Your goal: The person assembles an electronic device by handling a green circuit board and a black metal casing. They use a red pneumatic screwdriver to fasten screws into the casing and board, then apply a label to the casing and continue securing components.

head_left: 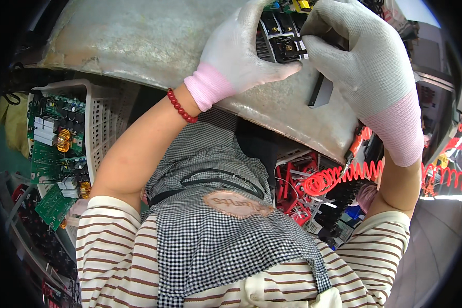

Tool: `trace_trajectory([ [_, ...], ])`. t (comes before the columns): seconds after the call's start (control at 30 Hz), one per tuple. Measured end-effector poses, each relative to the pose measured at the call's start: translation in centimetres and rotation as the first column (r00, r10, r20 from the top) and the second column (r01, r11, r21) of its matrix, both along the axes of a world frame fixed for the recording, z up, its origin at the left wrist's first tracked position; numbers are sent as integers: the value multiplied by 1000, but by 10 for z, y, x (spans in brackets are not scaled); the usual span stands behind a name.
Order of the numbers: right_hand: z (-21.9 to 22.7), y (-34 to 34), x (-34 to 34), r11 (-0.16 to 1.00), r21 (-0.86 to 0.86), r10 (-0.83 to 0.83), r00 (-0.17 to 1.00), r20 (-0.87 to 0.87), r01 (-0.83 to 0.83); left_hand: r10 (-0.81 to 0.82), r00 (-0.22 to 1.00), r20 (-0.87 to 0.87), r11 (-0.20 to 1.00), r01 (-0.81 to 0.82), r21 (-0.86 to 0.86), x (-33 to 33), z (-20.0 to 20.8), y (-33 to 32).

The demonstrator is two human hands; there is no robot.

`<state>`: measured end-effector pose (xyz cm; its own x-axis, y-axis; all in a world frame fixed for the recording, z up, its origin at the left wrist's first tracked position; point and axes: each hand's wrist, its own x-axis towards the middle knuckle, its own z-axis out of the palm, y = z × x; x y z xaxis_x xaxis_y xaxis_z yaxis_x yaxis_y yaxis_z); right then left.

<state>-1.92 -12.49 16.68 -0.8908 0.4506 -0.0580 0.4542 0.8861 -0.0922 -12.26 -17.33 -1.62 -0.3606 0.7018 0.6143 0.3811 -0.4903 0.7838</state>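
Note:
A circuit board assembly (284,46) with black parts, screws and a finned metal edge lies at the far edge of the view, on the metal-topped table (138,38). My left hand (244,54), in a pale glove with a pink cuff, grips its left side, the thumb stretched along the near edge. My right hand (362,56), gloved alike, reaches over the board's right side with fingers curled and pinched together. What sits between those fingertips is hidden. Close below the right hand, a flat black piece (321,91) rests on the table.
At left stands a white plastic basket (95,118) holding several green circuit boards (51,154) with copper coils. A red coiled air hose (339,177) runs below the table's right edge, past red and white parts (295,192) in a container.

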Motion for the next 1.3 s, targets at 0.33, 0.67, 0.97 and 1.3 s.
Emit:
trace_trajectory([
  [0.33,9,-11,-12,998,-57,-2,1000,13,3,-7,999,32,997,10,-70,-1,-2,-1],
  [0.67,11,-6,-21,997,-76,42,995,94,-35,27,1000,-5,993,-27,-111,-3,11,-11],
  [0.97,23,-10,-31,986,36,145,940,308,-164,-42,994,97,997,48,-60,-1,11,-8],
  [1.3,12,2,-13,958,16,275,936,219,-285,-110,987,114,988,121,-92,0,-5,-5],
])
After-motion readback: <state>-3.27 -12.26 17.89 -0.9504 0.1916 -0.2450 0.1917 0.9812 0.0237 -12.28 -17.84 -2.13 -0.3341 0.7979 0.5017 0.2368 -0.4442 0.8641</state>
